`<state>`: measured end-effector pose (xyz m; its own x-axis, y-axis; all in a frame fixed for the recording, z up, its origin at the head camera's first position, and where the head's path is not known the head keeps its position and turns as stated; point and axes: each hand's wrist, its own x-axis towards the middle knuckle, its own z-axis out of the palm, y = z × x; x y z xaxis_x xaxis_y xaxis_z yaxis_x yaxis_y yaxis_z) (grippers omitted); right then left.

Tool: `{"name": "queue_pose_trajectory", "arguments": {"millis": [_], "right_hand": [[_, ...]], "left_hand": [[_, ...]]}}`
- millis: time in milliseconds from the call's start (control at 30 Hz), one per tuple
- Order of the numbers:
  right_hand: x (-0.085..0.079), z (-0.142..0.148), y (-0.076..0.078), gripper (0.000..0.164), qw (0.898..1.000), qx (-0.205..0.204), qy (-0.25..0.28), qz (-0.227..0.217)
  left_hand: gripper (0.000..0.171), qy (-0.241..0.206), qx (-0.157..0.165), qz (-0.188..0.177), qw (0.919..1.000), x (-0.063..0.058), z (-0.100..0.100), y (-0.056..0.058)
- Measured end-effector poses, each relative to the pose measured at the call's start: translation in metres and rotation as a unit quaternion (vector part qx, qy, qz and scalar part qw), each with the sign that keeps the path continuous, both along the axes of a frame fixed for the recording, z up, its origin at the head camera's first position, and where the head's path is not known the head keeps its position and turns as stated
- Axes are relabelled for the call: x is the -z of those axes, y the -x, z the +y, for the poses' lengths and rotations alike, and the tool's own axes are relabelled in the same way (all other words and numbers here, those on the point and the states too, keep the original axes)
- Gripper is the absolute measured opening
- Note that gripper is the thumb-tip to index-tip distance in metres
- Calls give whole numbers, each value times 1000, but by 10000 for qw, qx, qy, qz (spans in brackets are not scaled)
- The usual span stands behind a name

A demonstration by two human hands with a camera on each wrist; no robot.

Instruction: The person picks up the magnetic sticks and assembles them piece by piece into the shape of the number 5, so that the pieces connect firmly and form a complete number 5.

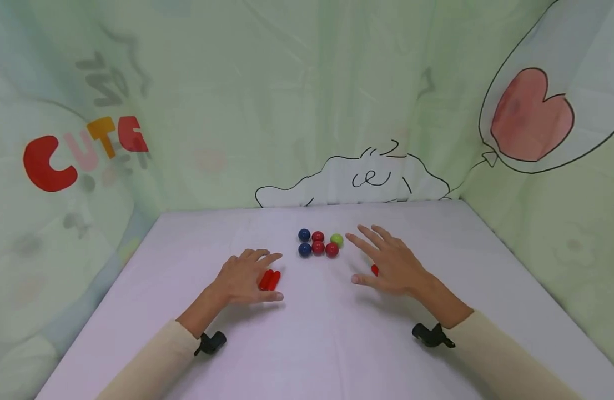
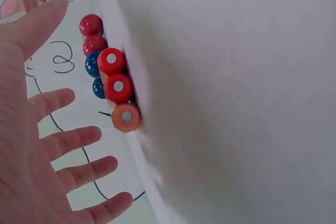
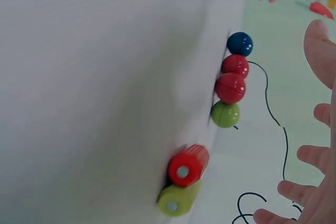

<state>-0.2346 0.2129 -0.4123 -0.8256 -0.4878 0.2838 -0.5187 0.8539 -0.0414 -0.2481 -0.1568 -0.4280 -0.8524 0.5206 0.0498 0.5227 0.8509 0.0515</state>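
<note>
My left hand (image 1: 242,279) hovers with spread fingers over short red rods (image 1: 274,281). In the left wrist view two red rods (image 2: 118,88) and an orange rod (image 2: 126,118) lie side by side, each with a silvery disc in its end. Fingers also spread, my right hand (image 1: 394,268) hovers above a red rod (image 1: 375,270), mostly hidden from the head view. Beside that rod lies a yellow-green rod (image 3: 177,201), seen in the right wrist view. Neither hand holds anything.
Beyond the hands, near the table's middle back, two blue balls (image 1: 305,250), three red balls (image 1: 318,248) and a green ball (image 1: 336,240) sit in a close group. The white table (image 1: 307,344) meets a printed curtain (image 1: 227,111) behind and at both sides.
</note>
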Motion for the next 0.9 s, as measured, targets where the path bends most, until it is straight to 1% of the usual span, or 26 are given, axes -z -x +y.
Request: {"name": "queue_pose_trajectory", "arguments": {"millis": [100,200,433,567,700,800,900], "right_hand": [[-4,-8,3,90,9998,108,138,-134],[-6,-16,7,89,9987,215,305,-336],[-7,-27,15,87,9935,439,725,-761],[-4,-30,22,84,9894,492,977,-951],[-1,-32,29,82,9856,607,1145,-1082],[-1,-34,34,81,9820,698,1298,-1182],[-1,-37,38,79,9776,761,1456,-1317]], "left_hand": [[93,-255,-50,-153,9995,2,2,-2],[92,-367,-84,-219,9991,3,3,-2],[84,-746,-155,-501,9958,3,0,5],[79,-995,-242,-779,9917,7,-4,7],[76,-1317,-360,-1127,9842,10,-5,7],[74,-1548,-420,-1285,9787,11,-4,8],[70,-1719,-380,-1385,9746,13,-3,9]]}}
